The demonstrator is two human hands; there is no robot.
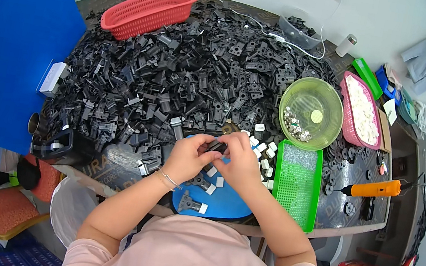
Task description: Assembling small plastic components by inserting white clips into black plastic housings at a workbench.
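Over the blue mat (229, 206), my left hand (185, 157) and my right hand (243, 166) meet with fingers pinched together. Between their fingertips is a small black plastic part (216, 146), mostly hidden by the fingers. A black bracket with a white end (190, 203) lies on the mat below my hands, and another black-and-white piece (206, 185) rests just above it. Small white blocks (265, 164) are scattered to the right of my right hand. Beyond both hands spreads a big heap of black plastic parts (194, 73).
Right of the mat stands a green tray (311, 206), with a yellow-green bowl (311, 87) of small metal pieces behind it. A pink basket (346, 130) holds white parts. An orange electric screwdriver (378, 189) is at right, a red basket (148, 12) far left, a black tape dispenser (72, 146) near left.
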